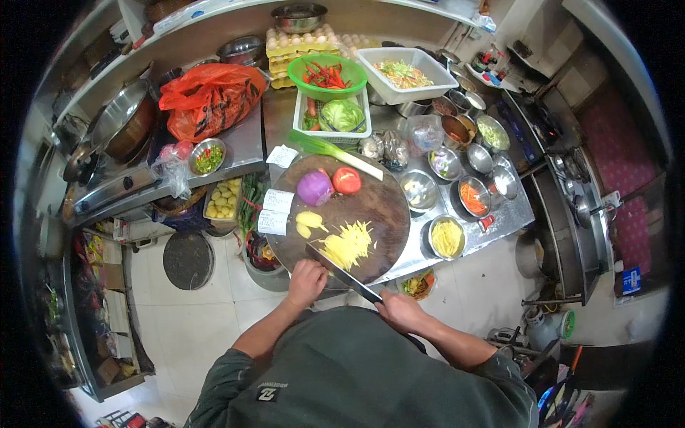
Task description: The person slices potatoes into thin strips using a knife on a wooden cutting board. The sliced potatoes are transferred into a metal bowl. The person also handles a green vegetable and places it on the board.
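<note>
My right hand (402, 311) is closed around the black handle of a kitchen knife (338, 270). Its blade slants up and left over the near part of a round wooden chopping board (382, 227). Just left of the blade, my left hand (309, 281) is at the board's near edge with its fingers curled; what lies under them is hidden. Beyond the blade is a heap of yellow shreds, seemingly potato (348, 245). Several peeled yellow slices (309, 220) lie to its left. Farther back are a purple onion (314, 188), a tomato (347, 180) and a leek (342, 153).
Metal bowls crowd the right side, including one of yellow shreds (447, 238) and one of carrot shreds (473, 199). Printed slips (273, 222) overlap the board's left edge. Behind stand a green colander (327, 92) of red chillies and a white tub (409, 93).
</note>
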The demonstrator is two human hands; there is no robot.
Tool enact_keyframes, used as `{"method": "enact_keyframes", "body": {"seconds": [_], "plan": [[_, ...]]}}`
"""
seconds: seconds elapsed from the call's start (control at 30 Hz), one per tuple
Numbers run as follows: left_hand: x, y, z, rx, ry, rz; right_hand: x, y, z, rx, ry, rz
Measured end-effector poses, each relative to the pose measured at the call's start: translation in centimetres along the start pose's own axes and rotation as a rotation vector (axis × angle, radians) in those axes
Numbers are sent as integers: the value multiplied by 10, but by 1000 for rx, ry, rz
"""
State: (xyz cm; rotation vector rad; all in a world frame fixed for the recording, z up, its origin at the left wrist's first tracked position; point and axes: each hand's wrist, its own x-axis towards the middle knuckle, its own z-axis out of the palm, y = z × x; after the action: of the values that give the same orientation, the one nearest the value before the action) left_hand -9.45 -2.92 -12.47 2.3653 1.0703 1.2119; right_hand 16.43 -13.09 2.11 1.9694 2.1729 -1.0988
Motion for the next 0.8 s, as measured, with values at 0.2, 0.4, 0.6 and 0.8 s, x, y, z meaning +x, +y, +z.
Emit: {"method": "enact_keyframes", "body": {"seconds": [0.2, 0.4, 0.6, 0.8], "plan": [[-1, -1, 0, -13, 9, 6, 0, -4, -8, 12, -11, -17], [-2, -3, 0, -6, -16, 12, -2, -1, -12, -12, -11, -28], [-1, -2, 0, -8, -15, 15, 8, 17, 7, 12, 31, -75], [0, 0, -1, 17, -21, 4, 2, 9, -11, 24, 19, -90]]}}
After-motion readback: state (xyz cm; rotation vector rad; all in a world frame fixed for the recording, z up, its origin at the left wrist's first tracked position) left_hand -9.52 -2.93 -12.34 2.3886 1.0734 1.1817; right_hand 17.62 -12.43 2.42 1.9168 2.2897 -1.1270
